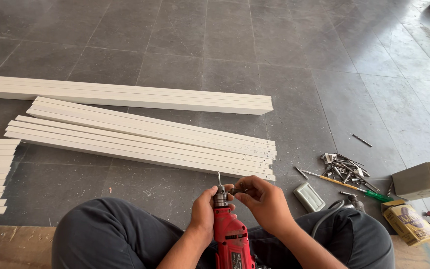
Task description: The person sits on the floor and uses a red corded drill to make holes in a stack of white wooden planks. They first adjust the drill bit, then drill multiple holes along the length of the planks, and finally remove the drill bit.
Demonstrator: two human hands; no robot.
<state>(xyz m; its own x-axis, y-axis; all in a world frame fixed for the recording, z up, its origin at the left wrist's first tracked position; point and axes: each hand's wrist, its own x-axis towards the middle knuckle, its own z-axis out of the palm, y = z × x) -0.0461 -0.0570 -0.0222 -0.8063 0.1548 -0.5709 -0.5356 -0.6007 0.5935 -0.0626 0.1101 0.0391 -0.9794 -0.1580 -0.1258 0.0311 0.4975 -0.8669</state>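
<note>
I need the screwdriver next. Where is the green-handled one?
In the head view the screwdriver lies on the floor to the right of the right hand, its tip toward a pile of metal bits and its handle pointing at the open box.

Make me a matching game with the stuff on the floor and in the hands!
Things:
1. drill
2. white strips
3. screwdriver
4. cardboard box

Places:
A. lying on its side at the far right
B. upright between the knees, held by the left hand
C. beside the pile of metal bits
D. laid out long across the grey tiles

Pairs: 1-B, 2-D, 3-C, 4-A
</note>
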